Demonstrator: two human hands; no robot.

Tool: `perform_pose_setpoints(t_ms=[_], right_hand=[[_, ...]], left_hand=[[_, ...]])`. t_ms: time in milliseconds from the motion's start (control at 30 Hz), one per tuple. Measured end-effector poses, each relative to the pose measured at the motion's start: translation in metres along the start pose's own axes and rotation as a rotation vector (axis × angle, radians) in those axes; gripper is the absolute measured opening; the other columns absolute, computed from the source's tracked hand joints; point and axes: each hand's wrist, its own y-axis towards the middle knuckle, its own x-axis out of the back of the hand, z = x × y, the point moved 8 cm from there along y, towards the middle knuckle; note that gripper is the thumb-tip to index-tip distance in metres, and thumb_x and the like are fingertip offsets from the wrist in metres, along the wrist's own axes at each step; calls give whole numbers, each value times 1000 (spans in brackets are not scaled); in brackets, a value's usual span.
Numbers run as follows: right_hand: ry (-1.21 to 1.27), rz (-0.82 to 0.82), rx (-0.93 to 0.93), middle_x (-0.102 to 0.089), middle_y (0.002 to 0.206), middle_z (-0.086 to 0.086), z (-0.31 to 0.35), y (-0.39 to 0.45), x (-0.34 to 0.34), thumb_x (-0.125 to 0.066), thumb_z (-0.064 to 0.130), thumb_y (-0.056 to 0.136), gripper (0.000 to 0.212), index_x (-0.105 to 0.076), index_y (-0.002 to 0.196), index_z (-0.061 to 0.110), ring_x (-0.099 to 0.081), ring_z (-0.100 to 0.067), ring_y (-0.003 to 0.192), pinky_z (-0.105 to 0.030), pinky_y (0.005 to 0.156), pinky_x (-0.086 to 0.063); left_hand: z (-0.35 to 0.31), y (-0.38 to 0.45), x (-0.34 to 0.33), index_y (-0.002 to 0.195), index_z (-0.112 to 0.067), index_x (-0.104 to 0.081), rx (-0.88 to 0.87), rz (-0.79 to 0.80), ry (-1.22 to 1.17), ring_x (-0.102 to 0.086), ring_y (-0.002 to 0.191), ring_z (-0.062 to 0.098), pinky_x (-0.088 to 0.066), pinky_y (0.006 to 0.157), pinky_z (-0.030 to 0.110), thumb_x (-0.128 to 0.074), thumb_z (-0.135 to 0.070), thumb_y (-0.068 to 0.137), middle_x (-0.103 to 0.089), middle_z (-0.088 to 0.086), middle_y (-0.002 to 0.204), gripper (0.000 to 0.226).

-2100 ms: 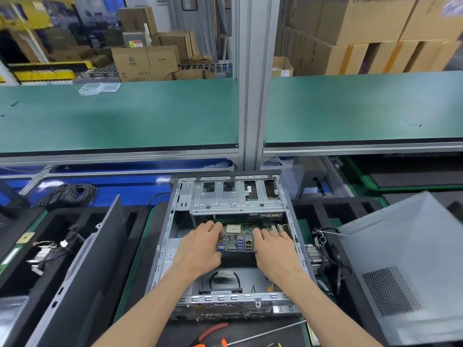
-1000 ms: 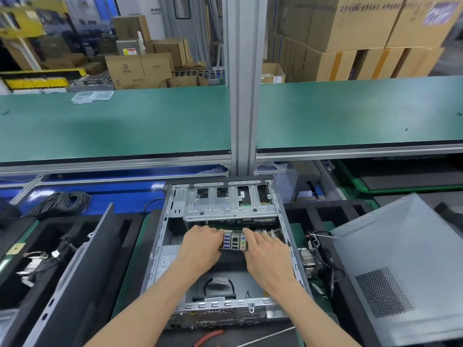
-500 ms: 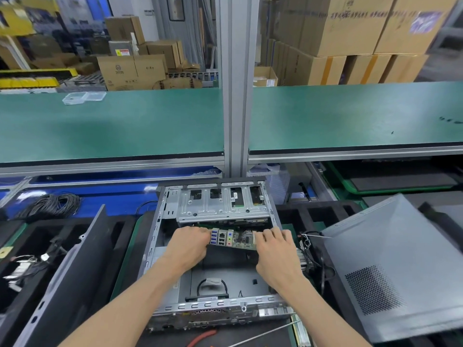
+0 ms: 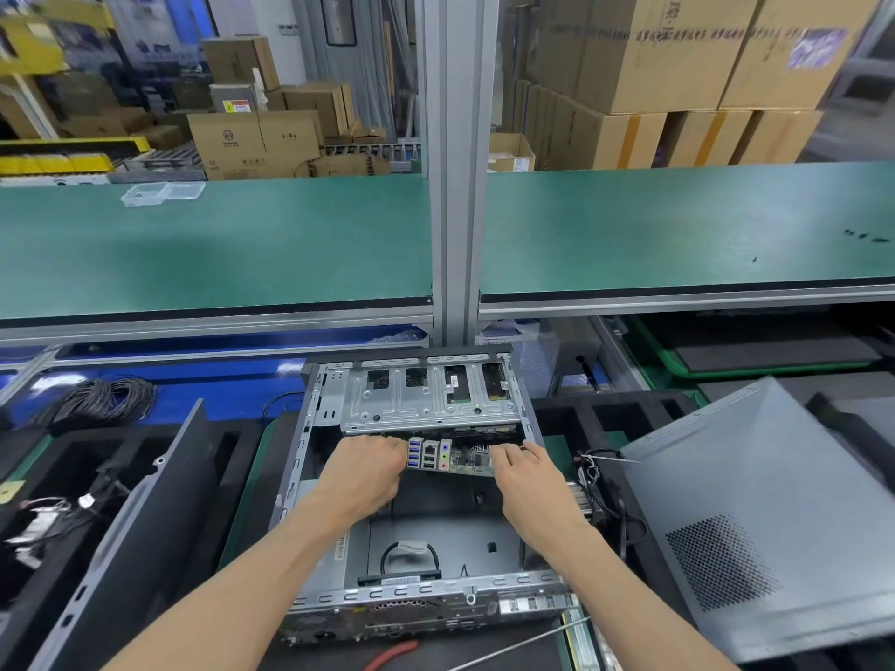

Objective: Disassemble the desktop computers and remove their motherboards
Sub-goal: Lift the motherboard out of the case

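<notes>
An open desktop case (image 4: 310, 457) lies flat in front of me, its silver drive cage (image 4: 426, 399) at the far end. Inside it, a green motherboard (image 4: 455, 458) with blue USB ports is tilted up on edge just below the cage. My left hand (image 4: 361, 472) grips the board's left end by the port block. My right hand (image 4: 525, 469) grips its right end. The case floor beneath the board is bare dark metal with a looped black cable (image 4: 409, 554).
A grey side panel (image 4: 755, 515) leans at the right, a dark panel (image 4: 145, 525) at the left over black foam trays. Loose wires (image 4: 595, 464) lie right of the case. Red-handled pliers (image 4: 392, 653) and a thin rod (image 4: 523, 641) lie near me. Green shelf (image 4: 218, 244) above.
Both hands have raised the motherboard from flat on the case floor to tilted on edge. They slid apart to its two ends.
</notes>
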Motion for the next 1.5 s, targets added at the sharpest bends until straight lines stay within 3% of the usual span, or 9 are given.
perform_pose_setpoints(t_ms=[200, 333, 600, 900, 1100, 1267, 1367, 1500], right_hand=[[64, -13, -11, -55, 122, -8, 0, -1, 3, -45, -13, 81, 54, -46, 130, 9, -51, -26, 113, -32, 114, -28], [53, -10, -19, -54, 128, -9, 0, -6, 2, -43, -11, 84, 57, -42, 137, 9, -51, -27, 119, -36, 121, -22], [-17, -27, -1, -59, 131, -11, 10, -19, -1, -42, -2, 89, 53, -42, 142, 4, -60, -29, 117, -43, 121, -22], [-35, -33, -3, -68, 106, -4, 16, -23, 15, -47, 19, 82, 37, -57, 117, 12, -64, -26, 96, -43, 104, -38], [-39, -8, 39, -63, 119, -6, 32, -14, 25, -47, 25, 99, 32, -49, 129, 13, -60, -29, 109, -41, 94, -40], [4, 32, 54, -66, 110, -6, 49, -17, 30, -52, 23, 96, 25, -52, 120, 14, -67, -29, 96, -36, 72, -37], [25, 14, 54, -67, 104, -4, 58, -15, 34, -54, 26, 92, 27, -50, 116, 14, -67, -27, 88, -35, 66, -35], [57, -56, 67, -66, 100, -3, 70, -12, 41, -56, 41, 94, 47, -42, 129, 13, -67, -27, 81, -34, 58, -35]], left_hand=[[-1, 0, 12, 50, -20, -48, -18, -40, -19, -41, 27, 18, -20, 37, 16, -82, -9, 30, -46, -7, 40, 41], [-5, -4, 13, 51, -20, -48, -39, -45, -11, -42, 28, 17, -17, 40, 16, -82, -10, 32, -45, -7, 41, 40], [-1, -13, 0, 54, -21, -45, -37, 1, -46, -43, 31, 17, -14, 40, 19, -79, -9, 32, -45, -7, 43, 41], [1, -15, 3, 54, -21, -45, -57, -16, -25, -42, 31, 18, -16, 41, 19, -72, -10, 36, -45, -7, 43, 34], [-2, -19, 14, 51, -20, -45, -78, -65, -27, -41, 28, 22, -17, 42, 17, -71, -12, 31, -44, -5, 40, 34], [-3, -28, 20, 50, -21, -41, -114, -85, -10, -39, 27, 21, -18, 41, 16, -71, -15, 29, -43, -5, 38, 37], [-1, -33, 25, 57, -23, -29, -131, -108, -9, -38, 26, 21, -17, 42, 16, -71, -16, 30, -42, -5, 38, 51], [-1, -38, 37, 56, -23, -25, -171, -165, 13, -35, 25, 18, -16, 41, 15, -69, -18, 31, -40, -6, 36, 51]])
